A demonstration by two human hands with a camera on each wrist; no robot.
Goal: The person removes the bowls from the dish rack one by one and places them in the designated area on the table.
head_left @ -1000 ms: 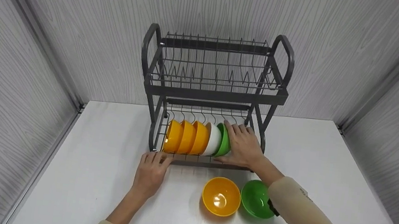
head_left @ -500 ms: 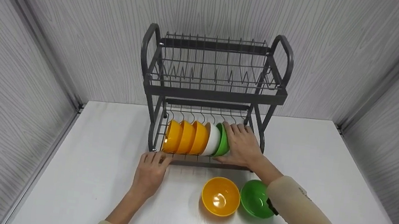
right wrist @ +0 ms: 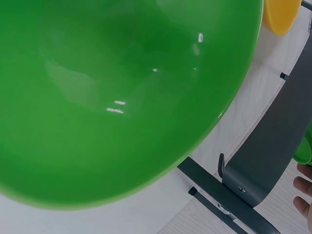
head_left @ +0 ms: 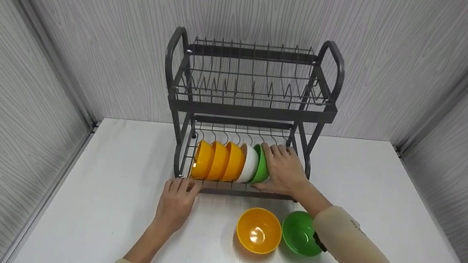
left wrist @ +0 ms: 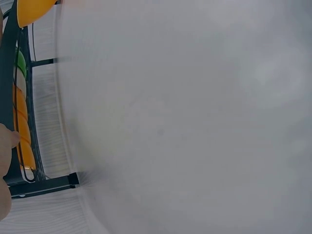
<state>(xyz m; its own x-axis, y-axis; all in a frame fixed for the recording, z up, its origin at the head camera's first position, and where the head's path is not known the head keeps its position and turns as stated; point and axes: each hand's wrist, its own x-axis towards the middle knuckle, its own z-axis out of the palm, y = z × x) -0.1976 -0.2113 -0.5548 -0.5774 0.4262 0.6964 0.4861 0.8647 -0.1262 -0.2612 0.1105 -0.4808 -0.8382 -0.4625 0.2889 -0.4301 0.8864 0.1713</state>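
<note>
A row of bowls stands tipped on edge on the lower shelf of a dark two-tier dish rack. From the left come three yellow bowls, a white bowl and a green bowl at the right end. My right hand holds that green bowl, fingers over its upper edge and thumb low at the front; the hand covers its right side. At the rack's front left corner, my left hand grips the lower front bar, and in the left wrist view its fingertips lap the bar.
On the white table before the rack sit another yellow bowl and another green bowl, both mouth up. My right forearm reaches over that green bowl's edge. Grey wood-grain panels enclose the table at the back and sides.
</note>
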